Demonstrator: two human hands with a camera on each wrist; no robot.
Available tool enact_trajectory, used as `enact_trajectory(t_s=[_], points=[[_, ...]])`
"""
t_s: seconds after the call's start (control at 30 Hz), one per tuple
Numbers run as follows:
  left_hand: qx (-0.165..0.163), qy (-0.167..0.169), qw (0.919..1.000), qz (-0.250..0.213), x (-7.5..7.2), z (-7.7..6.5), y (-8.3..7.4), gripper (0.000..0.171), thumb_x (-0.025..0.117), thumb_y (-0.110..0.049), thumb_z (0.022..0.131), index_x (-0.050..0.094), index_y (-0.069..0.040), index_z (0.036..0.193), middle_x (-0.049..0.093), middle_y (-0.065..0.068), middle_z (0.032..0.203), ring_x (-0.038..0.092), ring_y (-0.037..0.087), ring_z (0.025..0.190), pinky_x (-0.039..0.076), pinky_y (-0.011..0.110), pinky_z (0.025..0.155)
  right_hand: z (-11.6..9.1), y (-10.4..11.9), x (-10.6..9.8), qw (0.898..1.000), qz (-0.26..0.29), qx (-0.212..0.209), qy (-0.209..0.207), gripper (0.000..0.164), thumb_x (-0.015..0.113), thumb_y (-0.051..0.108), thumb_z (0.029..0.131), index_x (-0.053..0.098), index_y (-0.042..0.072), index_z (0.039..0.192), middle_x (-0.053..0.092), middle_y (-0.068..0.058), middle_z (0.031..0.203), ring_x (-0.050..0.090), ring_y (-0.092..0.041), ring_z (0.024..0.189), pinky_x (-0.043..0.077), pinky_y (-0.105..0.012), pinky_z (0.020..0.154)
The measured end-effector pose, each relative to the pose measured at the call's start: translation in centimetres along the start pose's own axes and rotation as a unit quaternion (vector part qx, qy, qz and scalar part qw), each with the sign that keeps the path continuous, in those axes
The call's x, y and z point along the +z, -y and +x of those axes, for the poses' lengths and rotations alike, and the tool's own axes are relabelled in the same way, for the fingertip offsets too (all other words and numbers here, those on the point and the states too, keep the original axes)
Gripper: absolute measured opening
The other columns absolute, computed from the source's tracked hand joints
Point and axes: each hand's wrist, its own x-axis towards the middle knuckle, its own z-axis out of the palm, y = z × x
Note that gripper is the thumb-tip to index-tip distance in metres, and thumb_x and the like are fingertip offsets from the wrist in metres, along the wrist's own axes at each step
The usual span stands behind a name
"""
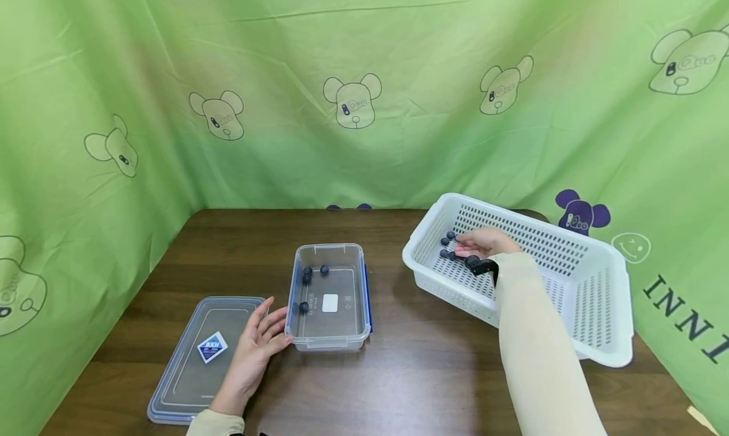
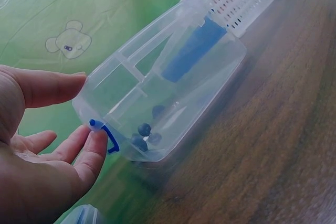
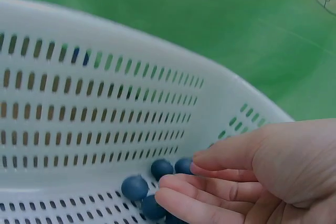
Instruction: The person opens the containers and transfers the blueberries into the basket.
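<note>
A clear plastic container (image 1: 340,342) with blue latches stands at the middle of the table, several blueberries (image 1: 324,270) on its floor. My left hand (image 1: 261,344) holds its near left corner: in the left wrist view the thumb lies at the rim and fingertips touch a blue latch (image 2: 111,139). Inside the white perforated basket (image 1: 617,335), on the right, my right hand (image 1: 484,241) reaches down over more blueberries (image 3: 135,188). Its fingers are loosely extended, close to the berries; none is seen gripped. Some berries are partly hidden behind the fingers.
A clear lid (image 1: 185,385) with a blue rim and a diamond-shaped label lies left of the container, partly behind my left hand. Green curtain (image 1: 273,164) with bear faces hangs around the brown wooden table (image 1: 398,385). The basket reaches the table's right edge.
</note>
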Motion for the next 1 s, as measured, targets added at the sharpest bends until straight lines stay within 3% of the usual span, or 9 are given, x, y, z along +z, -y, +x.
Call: enact_trajectory(t_s=[0.2, 0.4, 0.57, 0.67, 0.8, 1.0], points=[[-0.004, 0.001, 1.0000, -0.001, 0.0, 0.0, 0.0, 0.083, 0.060, 0.018, 0.085, 0.015, 0.006, 0.154, 0.052, 0.013, 0.132, 0.057, 0.010, 0.110, 0.049, 0.022, 0.089, -0.2, 0.7, 0.4, 0.999, 0.011, -0.032, 0.025, 0.027, 0.042, -0.002, 0.103, 0.064, 0.000, 0.088, 0.070, -0.012, 0.083, 0.071, -0.017, 0.078, 0.055, -0.027, 0.084], [-0.004, -0.001, 1.0000, 0.001, 0.0, 0.0, 0.0, 0.083, 0.060, 0.018, 0.085, 0.015, 0.006, 0.153, 0.052, 0.015, 0.132, 0.056, 0.010, 0.109, 0.050, 0.021, 0.088, -0.6, 2.3, 2.3, 0.994, 0.003, -0.101, 0.041, 0.013, 0.047, 0.000, 0.103, 0.056, -0.007, 0.110, 0.070, -0.012, 0.088, 0.070, -0.019, 0.083, 0.055, -0.030, 0.085], [-0.001, -0.002, 1.0000, 0.002, 0.0, 0.1, -0.1, 0.083, 0.060, 0.018, 0.085, 0.015, 0.006, 0.153, 0.052, 0.014, 0.132, 0.057, 0.009, 0.108, 0.050, 0.021, 0.088, -0.7, 3.7, 5.5, 0.988, -0.007, -0.139, 0.064, 0.013, 0.047, 0.002, 0.104, 0.054, -0.005, 0.110, 0.069, -0.010, 0.086, 0.070, -0.017, 0.081, 0.057, -0.028, 0.080], [0.001, -0.001, 1.0000, 0.003, 0.0, 0.1, -0.1, 0.083, 0.060, 0.019, 0.085, 0.015, 0.007, 0.153, 0.053, 0.014, 0.131, 0.057, 0.009, 0.108, 0.050, 0.021, 0.088, -0.6, 4.1, 8.0, 0.985, -0.015, -0.154, 0.080, 0.020, 0.046, 0.000, 0.103, 0.053, -0.010, 0.119, 0.070, -0.011, 0.086, 0.070, -0.017, 0.080, 0.057, -0.029, 0.080], [-0.001, 0.001, 1.0000, 0.003, 0.1, 0.0, -0.1, 0.083, 0.060, 0.019, 0.085, 0.014, 0.007, 0.153, 0.052, 0.015, 0.132, 0.057, 0.009, 0.108, 0.050, 0.021, 0.088, -0.6, 4.1, 11.2, 0.981, -0.028, -0.162, 0.103, 0.034, 0.046, -0.003, 0.102, 0.043, -0.019, 0.132, 0.070, -0.014, 0.088, 0.070, -0.019, 0.079, 0.057, -0.032, 0.079], [0.001, -0.002, 1.0000, 0.004, 0.1, 0.0, -0.2, 0.083, 0.061, 0.018, 0.085, 0.015, 0.007, 0.153, 0.052, 0.014, 0.132, 0.057, 0.008, 0.108, 0.050, 0.021, 0.088, -0.2, 3.5, 15.8, 0.975, -0.050, -0.165, 0.138, 0.035, 0.047, -0.004, 0.101, 0.044, -0.022, 0.131, 0.068, -0.014, 0.085, 0.070, -0.021, 0.077, 0.058, -0.035, 0.079]])
